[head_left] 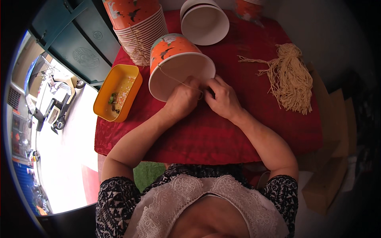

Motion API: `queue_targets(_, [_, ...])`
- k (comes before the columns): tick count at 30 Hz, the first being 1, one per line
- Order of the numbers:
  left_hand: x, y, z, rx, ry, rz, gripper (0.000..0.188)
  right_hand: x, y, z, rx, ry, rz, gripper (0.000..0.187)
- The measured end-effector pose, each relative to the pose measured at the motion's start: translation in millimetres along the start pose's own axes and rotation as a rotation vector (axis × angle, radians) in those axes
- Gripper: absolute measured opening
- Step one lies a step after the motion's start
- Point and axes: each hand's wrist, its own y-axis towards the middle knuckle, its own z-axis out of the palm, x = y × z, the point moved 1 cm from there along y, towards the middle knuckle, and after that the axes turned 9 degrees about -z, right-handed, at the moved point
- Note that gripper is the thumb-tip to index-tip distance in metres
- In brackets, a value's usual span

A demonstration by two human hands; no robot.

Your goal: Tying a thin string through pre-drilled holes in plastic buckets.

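An orange patterned paper bucket (178, 47) lies tilted on the table, its white inside facing me. From a spot at the left of its rim a thin beige string (170, 75) crosses the opening to my left hand (183, 97). That hand is closed on the string in front of the opening, and a small loop hangs by its knuckles. My right hand (223, 97) is closed at the right edge of the rim, its fingers curled over it. The tips of both hands come close together, and some fingertips are hidden inside the bucket.
A yellow tray (137, 85) with small bits inside stands at the left. Behind it rises a stack of orange paper buckets (141, 37). White-lined buckets (206, 24) lie at the back. A beige string bundle (293, 79) rests at the right on the red tablecloth (246, 139).
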Motion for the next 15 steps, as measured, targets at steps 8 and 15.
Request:
queue_targets(8, [6.8,-2.4,6.4,-0.036,-0.067,-0.03,0.023,5.4,4.0,-2.3,-0.138,0.057,-0.027,0.025])
queue_targets(15, [-0.7,0.1,0.9,-0.033,-0.062,0.093,0.024,-2.6,2.2,-2.6,-0.075,0.09,-0.015,0.02])
